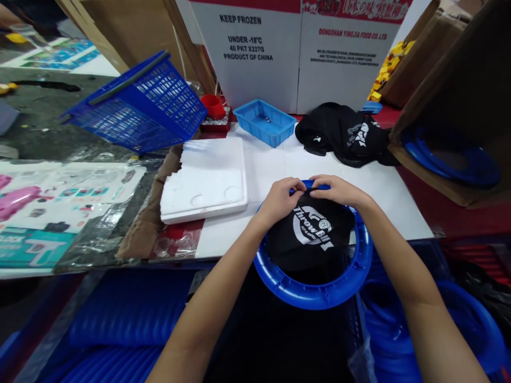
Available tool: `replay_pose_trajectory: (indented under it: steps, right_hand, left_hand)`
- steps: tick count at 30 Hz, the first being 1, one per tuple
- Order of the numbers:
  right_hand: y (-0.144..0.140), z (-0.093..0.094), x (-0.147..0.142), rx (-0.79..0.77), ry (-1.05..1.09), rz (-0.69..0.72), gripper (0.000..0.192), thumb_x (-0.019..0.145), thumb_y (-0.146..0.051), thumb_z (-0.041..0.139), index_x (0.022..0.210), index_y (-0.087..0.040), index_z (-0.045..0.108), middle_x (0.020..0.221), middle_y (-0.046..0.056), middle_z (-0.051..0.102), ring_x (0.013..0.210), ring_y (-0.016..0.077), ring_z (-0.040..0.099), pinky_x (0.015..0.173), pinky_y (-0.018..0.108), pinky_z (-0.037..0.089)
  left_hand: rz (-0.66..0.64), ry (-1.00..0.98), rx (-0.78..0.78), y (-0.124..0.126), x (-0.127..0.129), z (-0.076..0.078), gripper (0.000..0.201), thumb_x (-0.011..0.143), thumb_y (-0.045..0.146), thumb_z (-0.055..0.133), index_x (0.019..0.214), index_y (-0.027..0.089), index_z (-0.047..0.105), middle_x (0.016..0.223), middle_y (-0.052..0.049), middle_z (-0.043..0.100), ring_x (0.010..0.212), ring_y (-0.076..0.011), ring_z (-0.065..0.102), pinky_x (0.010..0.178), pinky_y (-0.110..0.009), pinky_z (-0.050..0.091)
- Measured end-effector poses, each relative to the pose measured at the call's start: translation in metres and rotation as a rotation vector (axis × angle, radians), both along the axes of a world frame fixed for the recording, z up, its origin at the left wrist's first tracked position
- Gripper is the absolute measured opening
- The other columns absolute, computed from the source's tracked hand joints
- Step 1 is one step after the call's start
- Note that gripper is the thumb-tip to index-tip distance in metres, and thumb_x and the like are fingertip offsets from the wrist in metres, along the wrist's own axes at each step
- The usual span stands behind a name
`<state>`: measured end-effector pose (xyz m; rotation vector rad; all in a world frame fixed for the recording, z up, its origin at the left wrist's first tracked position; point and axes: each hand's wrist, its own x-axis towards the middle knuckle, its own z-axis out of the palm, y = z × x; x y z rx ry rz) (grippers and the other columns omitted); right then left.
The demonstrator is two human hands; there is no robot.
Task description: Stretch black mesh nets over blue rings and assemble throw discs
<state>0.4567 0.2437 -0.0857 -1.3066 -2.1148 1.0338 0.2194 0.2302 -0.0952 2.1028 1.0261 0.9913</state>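
A blue plastic ring rests partly over the near edge of the white work surface. Black printed fabric with a white logo lies across its opening. At the ring's far side, my left hand is closed, its fingertips pinching the fabric's edge. Close beside it, my right hand is also closed on that edge, with the thumb near the fabric and the fingers over the rim. The fingertips partly hide the far rim.
Behind the ring stand a light-blue tray and a pile of black printed fabric. White foam and a tilted blue basket are leftward. A cardboard box at right holds blue rings. More blue rings are stacked below.
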Motion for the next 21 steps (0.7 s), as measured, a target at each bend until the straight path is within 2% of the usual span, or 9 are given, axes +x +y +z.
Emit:
replay_pose_trajectory:
  steps: [4, 8, 15, 21]
  right_hand:
    - [0.000, 0.002, -0.003, -0.072, 0.166, -0.123, 0.024, 0.083, -0.044, 0.080, 0.089, -0.020, 0.081, 0.123, 0.008, 0.079, 0.119, 0.0307, 0.071, 0.113, 0.048, 0.048]
    - [0.002, 0.002, -0.006, -0.050, 0.126, -0.152, 0.023, 0.087, -0.042, 0.074, 0.091, -0.021, 0.082, 0.114, 0.006, 0.081, 0.106, 0.0265, 0.072, 0.104, 0.043, 0.051]
    - [0.002, 0.002, -0.008, -0.056, 0.130, -0.187, 0.016, 0.084, -0.035, 0.075, 0.084, -0.020, 0.081, 0.113, 0.005, 0.081, 0.105, 0.0253, 0.072, 0.103, 0.040, 0.051]
    - [0.004, -0.006, -0.008, -0.052, 0.138, -0.211, 0.021, 0.086, -0.037, 0.072, 0.090, -0.020, 0.083, 0.113, 0.005, 0.082, 0.105, 0.0252, 0.072, 0.097, 0.037, 0.052]
  left_hand:
    - [0.023, 0.037, 0.076, 0.001, 0.000, -0.007, 0.022, 0.093, 0.009, 0.060, 0.096, 0.021, 0.078, 0.097, -0.005, 0.074, 0.093, -0.0219, 0.070, 0.091, -0.038, 0.056]
    - [0.035, 0.078, 0.122, 0.000, 0.002, -0.009, 0.030, 0.097, 0.008, 0.055, 0.103, 0.021, 0.081, 0.102, -0.007, 0.072, 0.097, -0.0221, 0.069, 0.092, -0.038, 0.057]
    - [0.015, 0.137, 0.145, -0.003, 0.002, -0.011, 0.034, 0.099, 0.007, 0.053, 0.110, 0.021, 0.082, 0.104, -0.008, 0.069, 0.096, -0.0220, 0.067, 0.092, -0.038, 0.057]
    - [0.014, 0.147, 0.138, -0.003, 0.003, -0.012, 0.031, 0.100, 0.009, 0.055, 0.111, 0.018, 0.082, 0.103, -0.008, 0.068, 0.095, -0.0214, 0.067, 0.092, -0.037, 0.057]
